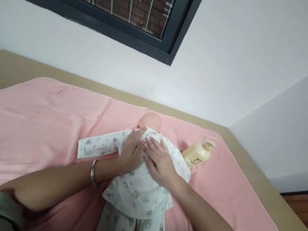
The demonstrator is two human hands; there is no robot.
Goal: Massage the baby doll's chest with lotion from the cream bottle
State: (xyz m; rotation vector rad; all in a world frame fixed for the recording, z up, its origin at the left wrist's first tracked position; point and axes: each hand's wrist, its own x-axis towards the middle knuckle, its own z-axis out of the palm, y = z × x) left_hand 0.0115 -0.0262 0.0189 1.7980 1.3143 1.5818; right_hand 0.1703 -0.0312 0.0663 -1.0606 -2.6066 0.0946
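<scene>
A baby doll (151, 121) with a bald head lies on a pink cloth, its face out of sight. It wears a white printed top (135, 197) and matching trousers (147, 229); one sleeve stretches out to the left. My left hand (132, 150) rests flat on the upper part of the top, fingers extended. Beside it, my right hand (159, 161) lies on the same cloth of the top with its fingers outstretched. The two hands are close together, fingertips towards the doll's head. Neither hand grasps anything.
A pale yellow pump bottle (198, 154) lies tilted right of the doll, by its sleeve. The pink cloth (40, 130) covers most of the tan surface (250, 164). Behind stands a white wall (216, 63) with a dark-framed window (166, 47).
</scene>
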